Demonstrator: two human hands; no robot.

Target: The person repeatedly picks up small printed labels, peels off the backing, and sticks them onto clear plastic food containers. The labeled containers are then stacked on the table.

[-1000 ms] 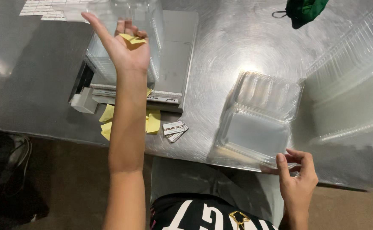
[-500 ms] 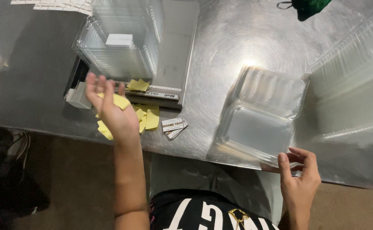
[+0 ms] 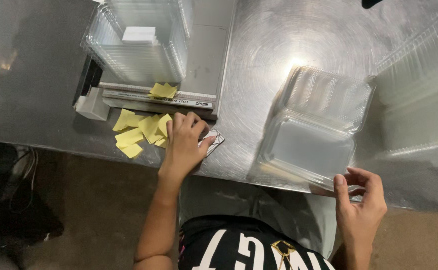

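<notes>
Risk | left hand (image 3: 184,142) lies with loose fingers on yellow paper slips (image 3: 141,131) at 9 o'clock near desk (image 3: 39,75) edge: slips may slide off | right hand (image 3: 360,197) pinches open clear clamshell container (image 3: 311,132) at 3 o'clock: corner may slip out.

The left hand (image 3: 185,142) is laid on yellow paper slips (image 3: 138,129) at the metal surface (image 3: 259,55) edge; an open clear plastic container (image 3: 311,132) is pinched by the right hand (image 3: 360,200).

left hand (image 3: 183,142) lowered from clear stack onto white slips (image 3: 213,140) by yellow slips (image 3: 141,129)
</notes>
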